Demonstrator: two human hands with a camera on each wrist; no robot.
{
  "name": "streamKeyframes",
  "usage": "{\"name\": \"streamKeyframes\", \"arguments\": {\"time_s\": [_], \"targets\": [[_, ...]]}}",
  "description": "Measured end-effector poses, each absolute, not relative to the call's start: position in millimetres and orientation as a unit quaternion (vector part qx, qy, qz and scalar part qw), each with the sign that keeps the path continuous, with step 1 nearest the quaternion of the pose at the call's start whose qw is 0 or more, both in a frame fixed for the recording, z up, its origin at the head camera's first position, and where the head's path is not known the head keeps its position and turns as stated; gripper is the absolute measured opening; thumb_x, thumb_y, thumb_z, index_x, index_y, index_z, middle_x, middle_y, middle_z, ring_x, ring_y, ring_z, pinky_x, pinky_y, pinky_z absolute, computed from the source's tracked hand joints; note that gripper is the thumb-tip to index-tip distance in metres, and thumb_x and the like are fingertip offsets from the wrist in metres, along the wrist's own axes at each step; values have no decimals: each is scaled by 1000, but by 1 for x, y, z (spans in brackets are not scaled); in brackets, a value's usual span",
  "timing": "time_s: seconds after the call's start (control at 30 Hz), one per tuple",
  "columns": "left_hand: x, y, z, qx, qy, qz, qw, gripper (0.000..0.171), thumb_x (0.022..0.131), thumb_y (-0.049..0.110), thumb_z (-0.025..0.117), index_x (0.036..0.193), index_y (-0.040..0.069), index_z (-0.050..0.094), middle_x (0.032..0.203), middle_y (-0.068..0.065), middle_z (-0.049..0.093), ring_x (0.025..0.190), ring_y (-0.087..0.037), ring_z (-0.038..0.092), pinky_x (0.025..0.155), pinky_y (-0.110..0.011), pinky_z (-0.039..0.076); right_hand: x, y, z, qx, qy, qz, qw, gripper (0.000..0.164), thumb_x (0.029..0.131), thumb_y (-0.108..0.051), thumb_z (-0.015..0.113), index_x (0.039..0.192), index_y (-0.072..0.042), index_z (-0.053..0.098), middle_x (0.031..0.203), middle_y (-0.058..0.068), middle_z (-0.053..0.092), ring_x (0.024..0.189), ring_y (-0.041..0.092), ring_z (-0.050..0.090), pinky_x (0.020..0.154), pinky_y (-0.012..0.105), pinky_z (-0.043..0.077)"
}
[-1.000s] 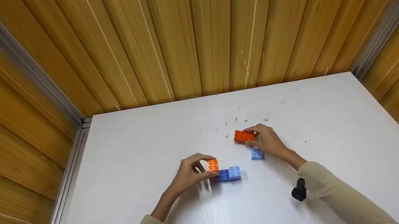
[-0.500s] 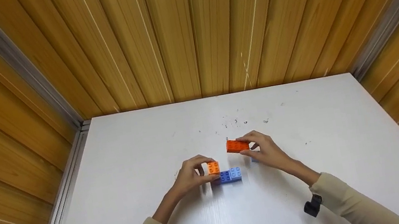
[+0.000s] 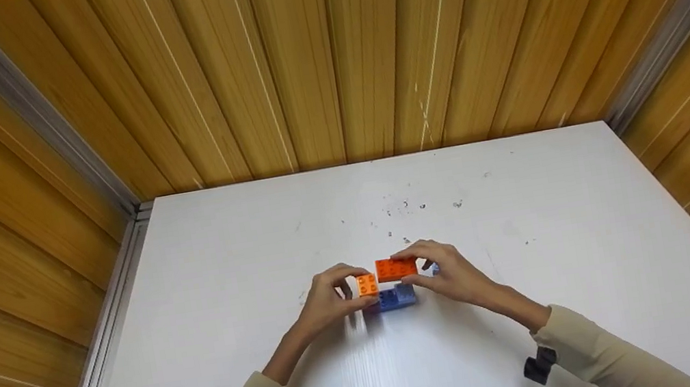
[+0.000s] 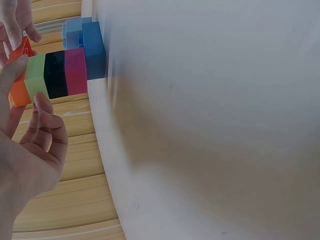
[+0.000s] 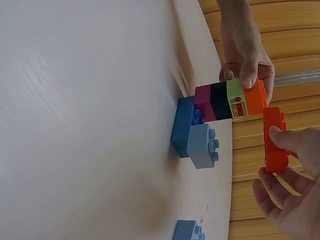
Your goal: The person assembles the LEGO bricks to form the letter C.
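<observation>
My left hand (image 3: 327,301) pinches the upper end of a toy brick tower, at its orange brick (image 3: 366,285) and lime green brick (image 4: 37,76). Below these come a black brick (image 4: 55,75) and a magenta brick (image 4: 76,71). The tower stands on one end of a long blue brick (image 5: 182,127), which also carries a light blue brick (image 5: 201,146). Between thumb and fingers, my right hand (image 3: 451,275) holds a long red-orange brick (image 3: 395,268) by its right end. That brick hangs just beside the tower's top, above the light blue brick; whether they touch I cannot tell.
Another light blue brick (image 5: 185,231) lies on the white table (image 3: 241,237), mostly hidden behind my right hand in the head view. Wood-patterned walls (image 3: 296,62) rise behind and at both sides. Dark marks spot the table's far half.
My right hand has carried the red-orange brick left and toward me, from near the loose light blue brick to the tower's top. My left hand has kept its hold, almost still.
</observation>
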State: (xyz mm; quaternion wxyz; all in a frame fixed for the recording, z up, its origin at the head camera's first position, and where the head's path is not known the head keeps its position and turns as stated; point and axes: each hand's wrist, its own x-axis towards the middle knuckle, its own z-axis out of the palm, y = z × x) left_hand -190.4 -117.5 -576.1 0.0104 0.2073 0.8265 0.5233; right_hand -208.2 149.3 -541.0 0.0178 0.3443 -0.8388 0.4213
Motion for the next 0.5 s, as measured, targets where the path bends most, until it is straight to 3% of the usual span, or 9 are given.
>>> {"name": "streamKeyframes", "arguments": {"time_s": [0.37,0.5], "targets": [[-186,-115,-577,212,811,545,-8,40,79,13,88,116,5,74,107,-14,73,78,-40,65,67,-28,54,-200,148,-538,324,-841,433,15,36,90,-17,78,126,-16,72,116,2,75,96,16,65,75,42,59],[-184,-118,-578,222,809,544,-5,42,81,14,87,120,6,73,110,-14,73,78,-36,67,66,-29,55,-199,146,-537,339,-833,437,18,38,91,-14,77,128,-16,71,118,3,74,101,19,67,82,38,60]]}}
